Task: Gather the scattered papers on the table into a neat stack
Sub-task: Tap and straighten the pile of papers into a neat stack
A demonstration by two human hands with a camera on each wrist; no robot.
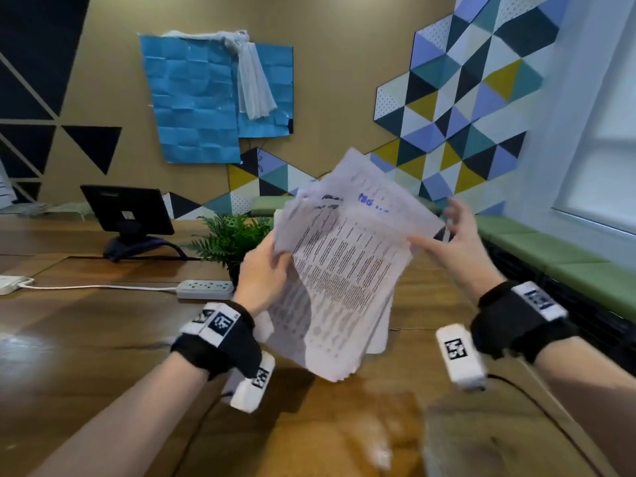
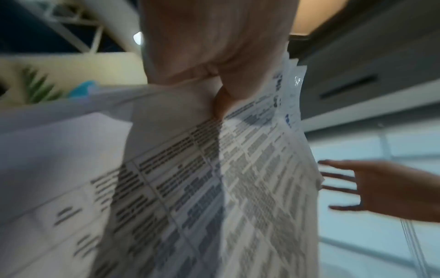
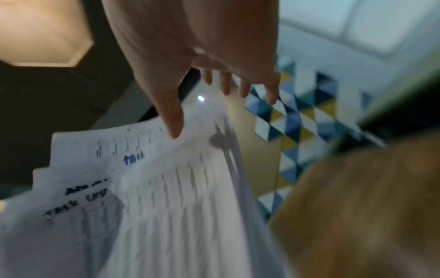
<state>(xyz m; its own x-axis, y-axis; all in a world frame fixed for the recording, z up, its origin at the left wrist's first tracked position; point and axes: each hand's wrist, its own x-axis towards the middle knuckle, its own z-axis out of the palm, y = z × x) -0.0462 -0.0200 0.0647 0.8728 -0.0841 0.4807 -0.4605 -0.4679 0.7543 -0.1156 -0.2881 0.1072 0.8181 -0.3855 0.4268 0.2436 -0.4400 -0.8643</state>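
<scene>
A bundle of printed papers [image 1: 344,263] is held upright above the wooden table [image 1: 103,339], its sheets fanned and uneven at the top. My left hand [image 1: 265,273] grips the bundle's left edge, thumb on the front sheet; in the left wrist view the thumb presses the papers [image 2: 214,188]. My right hand [image 1: 451,235] is at the bundle's right edge with its fingers spread and straight. In the right wrist view its thumb [image 3: 173,120] touches the top of the papers [image 3: 166,197], the other fingers apart from them. One more sheet [image 1: 378,335] seems to lie on the table behind the bundle.
A potted fern [image 1: 234,239] stands just behind the papers. A power strip [image 1: 204,289] with its white cable lies to the left, and a black monitor [image 1: 127,211] farther back. A green bench [image 1: 550,256] runs along the right wall.
</scene>
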